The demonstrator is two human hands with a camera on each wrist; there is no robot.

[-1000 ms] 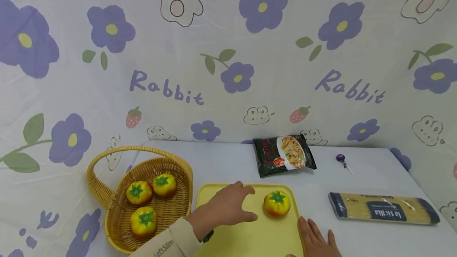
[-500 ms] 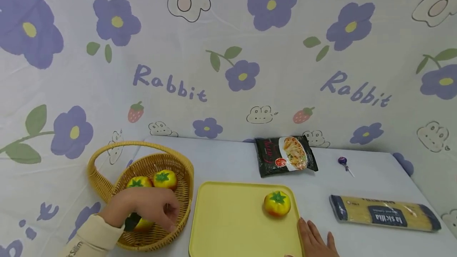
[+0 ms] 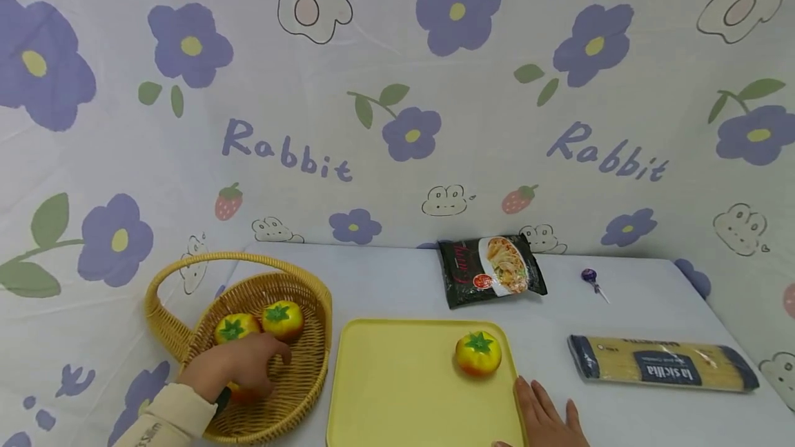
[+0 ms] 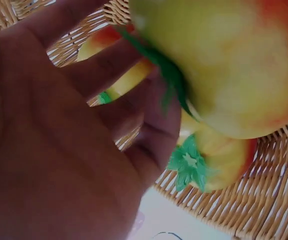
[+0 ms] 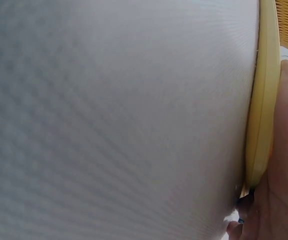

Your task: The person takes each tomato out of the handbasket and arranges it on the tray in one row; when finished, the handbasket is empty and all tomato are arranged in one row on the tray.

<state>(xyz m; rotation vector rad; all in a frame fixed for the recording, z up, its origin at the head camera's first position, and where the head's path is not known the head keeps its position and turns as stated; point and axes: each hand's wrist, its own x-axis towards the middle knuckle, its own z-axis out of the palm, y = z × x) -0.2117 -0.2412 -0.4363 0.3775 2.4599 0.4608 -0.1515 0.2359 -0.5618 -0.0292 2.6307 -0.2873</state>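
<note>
My left hand (image 3: 239, 362) reaches into the wicker basket (image 3: 298, 399), over the nearest yellow-orange toy persimmon (image 3: 245, 394). In the left wrist view, the fingers (image 4: 106, 67) are spread, with a persimmon (image 4: 229, 65) large beside them and its green leaves against them. Two more persimmons, a left one (image 3: 236, 328) and a right one (image 3: 282, 321), lie farther back in the basket. My right hand (image 3: 549, 419) rests at the right edge of the yellow tray (image 3: 397, 385), its fingers straight along the outside and the thumb tip over the tray. One persimmon (image 3: 478, 353) sits on the tray's right side.
Behind the tray lies a black noodle packet (image 3: 491, 270). A purple lollipop (image 3: 590, 276) is at the back right, and a pack of spaghetti (image 3: 663, 364) lies right of the tray. The basket's arched handle (image 3: 236, 256) rises over its far left side.
My left hand has gone from above the tray leftward to the basket and lowered among the persimmons there. The right hand stays at the tray's edge.
</note>
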